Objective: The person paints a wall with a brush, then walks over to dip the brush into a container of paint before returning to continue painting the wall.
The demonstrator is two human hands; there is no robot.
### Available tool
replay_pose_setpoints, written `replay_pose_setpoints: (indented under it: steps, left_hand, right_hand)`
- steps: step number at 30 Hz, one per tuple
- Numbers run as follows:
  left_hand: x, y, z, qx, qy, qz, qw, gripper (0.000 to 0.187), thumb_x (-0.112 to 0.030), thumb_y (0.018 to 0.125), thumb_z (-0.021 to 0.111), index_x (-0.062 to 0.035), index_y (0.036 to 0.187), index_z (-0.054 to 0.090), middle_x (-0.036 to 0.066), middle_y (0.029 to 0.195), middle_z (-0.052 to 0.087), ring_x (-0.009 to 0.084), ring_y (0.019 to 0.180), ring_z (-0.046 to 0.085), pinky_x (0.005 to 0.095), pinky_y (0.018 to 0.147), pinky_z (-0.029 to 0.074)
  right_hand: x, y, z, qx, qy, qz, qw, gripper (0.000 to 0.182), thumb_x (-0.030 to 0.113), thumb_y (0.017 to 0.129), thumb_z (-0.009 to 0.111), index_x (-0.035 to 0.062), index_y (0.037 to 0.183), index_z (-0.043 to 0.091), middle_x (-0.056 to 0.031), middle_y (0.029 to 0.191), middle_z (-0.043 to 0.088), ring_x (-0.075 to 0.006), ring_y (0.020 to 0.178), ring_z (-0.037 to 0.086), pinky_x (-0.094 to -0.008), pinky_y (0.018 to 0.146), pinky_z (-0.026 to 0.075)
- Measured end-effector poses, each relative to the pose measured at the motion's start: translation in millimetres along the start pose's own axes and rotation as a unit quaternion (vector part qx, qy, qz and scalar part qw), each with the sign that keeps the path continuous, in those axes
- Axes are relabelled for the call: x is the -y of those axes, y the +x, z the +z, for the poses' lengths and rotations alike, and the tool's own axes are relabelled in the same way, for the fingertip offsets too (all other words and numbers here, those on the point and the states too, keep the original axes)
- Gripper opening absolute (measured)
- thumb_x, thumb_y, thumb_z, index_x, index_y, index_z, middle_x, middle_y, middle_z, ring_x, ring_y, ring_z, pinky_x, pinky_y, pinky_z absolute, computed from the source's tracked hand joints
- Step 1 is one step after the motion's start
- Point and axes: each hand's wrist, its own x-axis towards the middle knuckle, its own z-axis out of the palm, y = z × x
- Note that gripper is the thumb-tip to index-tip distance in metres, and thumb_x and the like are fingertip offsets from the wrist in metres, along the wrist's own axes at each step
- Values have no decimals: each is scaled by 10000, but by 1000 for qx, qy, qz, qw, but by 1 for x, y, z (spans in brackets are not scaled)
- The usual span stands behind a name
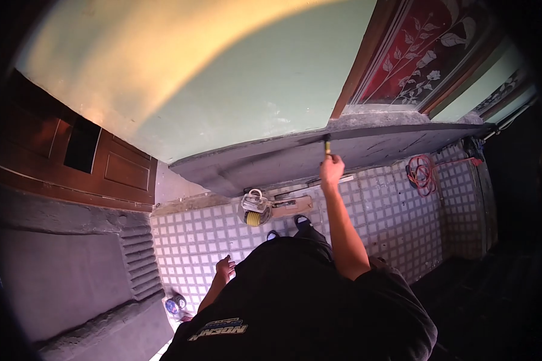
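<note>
Black T-shirt (295, 301) of the wearer is nearest the cam, w/ small print upside down on the chest. R hand (331, 170) is out ahead at the end of a long arm, fingers clamped round the handle of a small paintbrush (327, 147). Brush's long axis runs approx. straight on from the fist, bristles away from the body, toward the upper edge of the dark grey wall band (367, 147). Key relation: bristle end lies just beyond the R hand, over the band & near its border w/ the pale green wall (235, 90); can't tell if tip touches. R hand is the near one; L hand (224, 266) hangs low by the body, well apart from brush, fingers loosely bent & a bit apart, nothing seen in it.

Further out: below the band, on the tiled floor (373, 210), sits a clear plastic container (247, 204) w/ a yellow ribbed item in it or against it, can't tell which. Wooden board (295, 206) lies just beside, to its R, near the dark sandals (303, 222). Red hose or cable (423, 174), coiled, is on the floor farther R, near the wall. Up R, a red panel w/ white flowers (424, 51) in a brown frame; far L, a brown wooden door (126, 171).
</note>
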Motion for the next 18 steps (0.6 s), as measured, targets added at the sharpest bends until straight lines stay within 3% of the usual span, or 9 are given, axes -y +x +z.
replay_pose_setpoints:
  steps: [2,6,9,16,18]
  left_hand:
    - [-14,-7,-1,5,57,-1,998,421,-412,861,485,-113,1158,479,75,1051,586,196,931,555,347,767,400]
    - [-38,-19,1,1,125,22,992,410,-414,861,483,-120,1147,487,60,1025,593,181,880,564,345,752,402]
    - [-46,0,-1,20,94,18,995,393,-415,857,488,-134,1132,500,43,969,603,160,767,563,339,696,405]
    - [-50,15,3,24,98,39,994,358,-412,849,505,-147,1090,514,53,941,611,176,799,577,352,686,397]
    - [-48,12,4,42,156,51,986,521,-449,859,462,-107,1249,414,86,1140,562,246,1024,519,447,797,383]
  right_hand:
    - [-5,-25,22,70,-78,-55,993,163,92,814,487,-36,798,585,-29,578,512,-100,506,464,-269,458,372]
    - [21,-71,34,282,-124,-32,951,221,158,762,534,-31,829,626,-72,584,566,-120,533,531,-274,509,416]
    - [25,-68,29,289,-119,-23,950,235,173,757,539,-31,829,631,-74,579,563,-120,532,531,-272,519,421]
    - [11,12,-25,12,-33,16,999,220,174,777,534,-29,761,615,-52,573,531,-105,493,455,-268,451,353]
    - [10,19,-30,-34,-28,35,998,221,162,784,527,-44,766,605,-59,593,548,-111,508,475,-273,469,372]
